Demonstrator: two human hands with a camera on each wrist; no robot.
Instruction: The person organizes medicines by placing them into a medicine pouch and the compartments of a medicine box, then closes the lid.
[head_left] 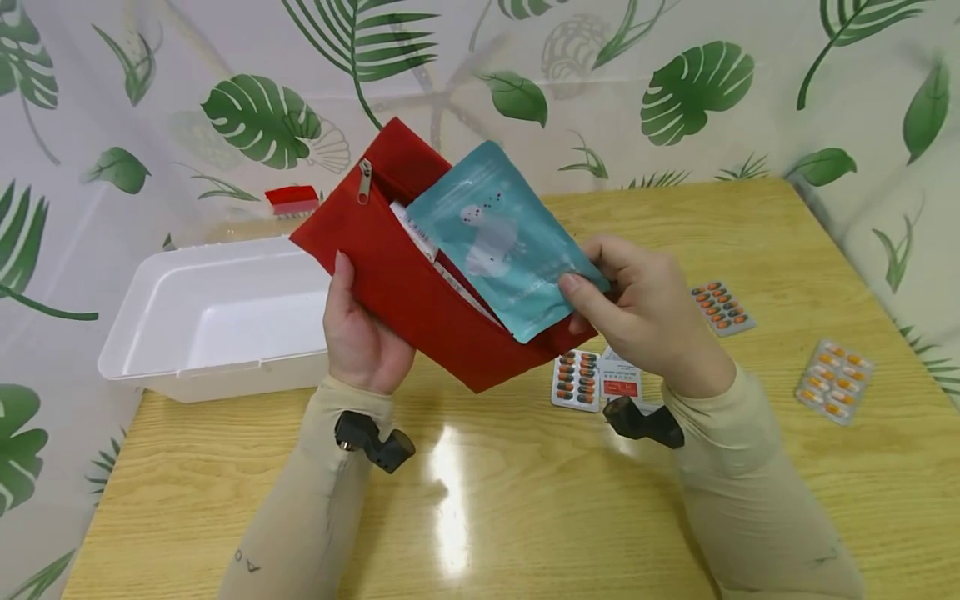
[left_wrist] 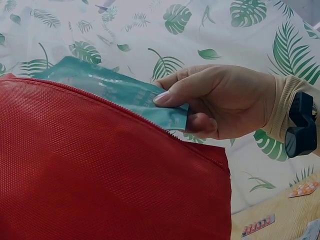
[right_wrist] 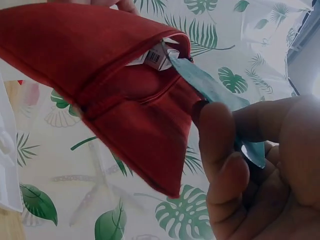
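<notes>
My left hand (head_left: 365, 343) grips a red zippered pouch (head_left: 412, 304) from below, its thumb on the front face. The pouch is tilted in the air with its zipper undone. Between thumb and fingers, my right hand (head_left: 654, 310) pinches one corner of a teal resealable packet (head_left: 491, 237) printed with a white animal. In the head view the packet overlaps the pouch's opening. Small white boxes (right_wrist: 159, 57) show inside the pouch in the right wrist view. The left wrist view has the pouch's near face hiding the packet's lower edge.
A white plastic tub (head_left: 225, 317) stands on the table at left, with a small red item (head_left: 292, 200) behind it. Capsule blister packs (head_left: 722, 308) lie to the right, another (head_left: 576, 381) beside a printed white packet (head_left: 621, 379) below my right hand. A leaf-patterned sheet (head_left: 585, 75) hangs behind.
</notes>
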